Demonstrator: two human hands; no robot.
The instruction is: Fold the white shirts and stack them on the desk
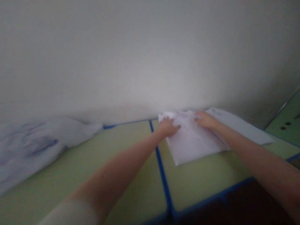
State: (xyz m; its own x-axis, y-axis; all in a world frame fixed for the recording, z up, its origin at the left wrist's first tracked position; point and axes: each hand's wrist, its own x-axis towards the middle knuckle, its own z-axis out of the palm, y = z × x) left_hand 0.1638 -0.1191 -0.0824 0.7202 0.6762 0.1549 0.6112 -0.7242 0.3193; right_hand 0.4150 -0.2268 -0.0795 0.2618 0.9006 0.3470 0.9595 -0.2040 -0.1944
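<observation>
A white folded sheet of cloth-like material (197, 143) lies on the right-hand table against the wall; blur hides its exact kind. My left hand (169, 126) rests on its far left corner, fingers spread. Farther right, my right hand (205, 120) lies on its far edge with the fingers stretched leftward, their tips hard to make out. Beside my right forearm, a second flat white piece (241, 126) reaches toward the right; whether it joins the first sheet I cannot tell.
Two pale green tables with blue edges (162, 168) meet at a seam. On the left table is a crumpled white heap with bluish-purple marks (39, 140). A grey wall (140, 56) rises behind. At far right stands a green panel with dark round spots (287, 125).
</observation>
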